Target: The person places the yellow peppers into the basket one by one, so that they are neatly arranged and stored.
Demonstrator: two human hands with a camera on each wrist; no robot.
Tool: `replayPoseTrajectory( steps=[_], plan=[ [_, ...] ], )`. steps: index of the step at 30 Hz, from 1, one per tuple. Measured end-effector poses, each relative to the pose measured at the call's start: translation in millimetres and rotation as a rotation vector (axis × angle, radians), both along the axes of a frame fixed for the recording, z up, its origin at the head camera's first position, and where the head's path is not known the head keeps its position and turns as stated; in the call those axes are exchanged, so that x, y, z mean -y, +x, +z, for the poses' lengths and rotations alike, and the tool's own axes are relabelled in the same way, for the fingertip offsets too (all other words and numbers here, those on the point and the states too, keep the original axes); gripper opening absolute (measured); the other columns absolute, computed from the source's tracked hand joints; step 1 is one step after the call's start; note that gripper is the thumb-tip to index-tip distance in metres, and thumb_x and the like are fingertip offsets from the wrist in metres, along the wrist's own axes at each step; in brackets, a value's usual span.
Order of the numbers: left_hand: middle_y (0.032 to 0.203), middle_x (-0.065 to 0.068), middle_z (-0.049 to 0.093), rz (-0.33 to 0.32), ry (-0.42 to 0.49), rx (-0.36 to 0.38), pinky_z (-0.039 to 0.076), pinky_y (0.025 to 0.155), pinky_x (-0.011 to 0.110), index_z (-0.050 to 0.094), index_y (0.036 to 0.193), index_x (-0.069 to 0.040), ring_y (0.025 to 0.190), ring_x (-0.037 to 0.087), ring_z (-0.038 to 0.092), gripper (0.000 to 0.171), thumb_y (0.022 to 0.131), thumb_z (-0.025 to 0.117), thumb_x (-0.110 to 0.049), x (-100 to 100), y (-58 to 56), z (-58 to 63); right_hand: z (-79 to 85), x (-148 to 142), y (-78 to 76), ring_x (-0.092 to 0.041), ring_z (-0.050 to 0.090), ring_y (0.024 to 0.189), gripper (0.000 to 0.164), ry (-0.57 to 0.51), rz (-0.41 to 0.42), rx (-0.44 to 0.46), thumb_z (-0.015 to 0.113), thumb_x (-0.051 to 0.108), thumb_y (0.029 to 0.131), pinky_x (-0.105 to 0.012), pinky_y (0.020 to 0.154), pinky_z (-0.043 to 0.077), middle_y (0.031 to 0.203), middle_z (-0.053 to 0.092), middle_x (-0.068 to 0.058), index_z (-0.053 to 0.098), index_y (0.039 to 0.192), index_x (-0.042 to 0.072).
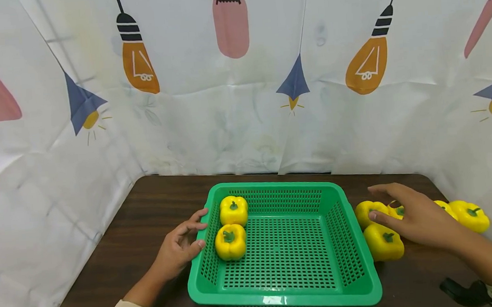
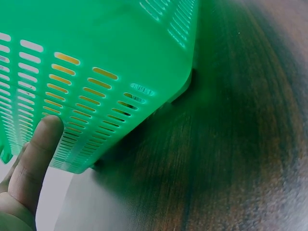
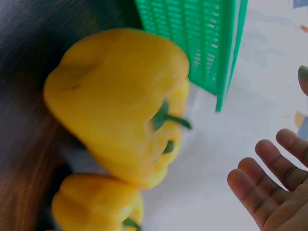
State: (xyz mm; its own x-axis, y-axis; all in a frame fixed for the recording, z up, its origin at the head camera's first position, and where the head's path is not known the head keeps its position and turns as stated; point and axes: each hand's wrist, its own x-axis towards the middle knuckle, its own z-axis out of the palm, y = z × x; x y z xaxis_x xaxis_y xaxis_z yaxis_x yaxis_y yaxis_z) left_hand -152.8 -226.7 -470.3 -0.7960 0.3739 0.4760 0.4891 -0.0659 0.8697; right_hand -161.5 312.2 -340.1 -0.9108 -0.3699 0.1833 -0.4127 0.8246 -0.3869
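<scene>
A green perforated plastic basket [image 1: 282, 302] sits on the table. Two yellow bell peppers, one farther back [image 1: 234, 211] and one nearer [image 1: 231, 242], stand inside it along the left wall. My left hand [image 1: 179, 248] touches the basket's left rim with its fingertips; in the left wrist view one finger [image 2: 41, 149] lies against the outer wall. Over several more yellow bell peppers [image 1: 382, 243] right of the basket, my right hand [image 1: 419, 215] hovers with fingers extended and nothing held. It partly hides those peppers. The right wrist view shows its fingers apart from the large pepper [image 3: 120, 101].
The dark wooden table [image 1: 147, 212] reaches back to a white printed curtain [image 1: 210, 127], which also hangs along the left side. Another yellow bell pepper [image 1: 471, 216] lies at the far right, beyond my right forearm. Dark straps are on both wrists.
</scene>
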Motion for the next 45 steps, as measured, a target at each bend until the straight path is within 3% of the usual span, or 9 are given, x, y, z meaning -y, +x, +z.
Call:
replayPoseTrajectory(
  steps=[5,14,21,28,39,45],
  plan=[
    [0.16,0.023,0.033,-0.001,0.003,-0.002,0.036,0.114,0.027,0.052,0.128,0.014,0.15,0.016,0.031,0.034,0.094,0.055,0.016,-0.7,1.0,0.5,-8.3,-18.7,4.8,-0.037,0.059,0.119,0.057,-0.012,0.018,-0.003,0.075,0.038,0.095,-0.062,0.087,0.051,0.141,0.058,-0.009,0.055,0.142,0.012],
    [0.16,0.023,0.033,0.0,0.007,-0.002,0.038,0.113,0.028,0.051,0.129,0.015,0.15,0.016,0.031,0.035,0.094,0.054,0.016,-1.5,1.7,1.3,-32.4,-43.8,16.4,-0.037,0.064,0.112,0.068,-0.019,0.005,0.068,0.082,0.041,0.088,-0.043,0.079,0.059,0.142,0.055,-0.01,0.053,0.144,0.016],
    [0.16,0.022,0.034,0.0,0.012,-0.002,0.037,0.114,0.027,0.051,0.128,0.015,0.15,0.016,0.031,0.035,0.094,0.055,0.016,-1.4,2.5,-0.2,-55.6,-55.3,22.6,-0.002,0.058,0.113,0.068,-0.012,0.023,-0.005,0.089,0.042,0.079,-0.01,0.086,0.044,0.131,0.063,0.005,0.06,0.137,0.023],
    [0.16,0.025,0.032,-0.006,0.021,0.0,0.036,0.114,0.027,0.051,0.128,0.016,0.15,0.016,0.031,0.034,0.094,0.054,0.016,-2.1,2.9,-0.9,-70.2,-63.8,19.1,0.002,0.061,0.108,0.067,-0.064,0.087,0.009,0.091,0.035,0.078,-0.021,0.081,0.055,0.13,0.064,0.0,0.061,0.136,0.017],
    [0.159,0.026,0.033,0.002,0.014,-0.004,0.036,0.114,0.027,0.051,0.128,0.015,0.15,0.016,0.031,0.034,0.094,0.055,0.015,-2.3,3.3,0.9,-77.9,-66.2,16.0,0.002,0.059,0.106,0.069,-0.018,0.057,0.018,0.092,0.038,0.076,-0.021,0.082,0.053,0.127,0.065,0.004,0.061,0.136,0.02],
    [0.159,0.023,0.035,0.014,0.003,-0.007,0.037,0.113,0.027,0.052,0.127,0.015,0.149,0.016,0.032,0.033,0.095,0.056,0.014,-2.2,1.9,1.3,-77.4,-63.7,15.4,0.003,0.059,0.104,0.068,-0.028,0.052,0.067,0.091,0.039,0.076,-0.024,0.078,0.056,0.127,0.066,0.0,0.062,0.132,0.014]
  ],
)
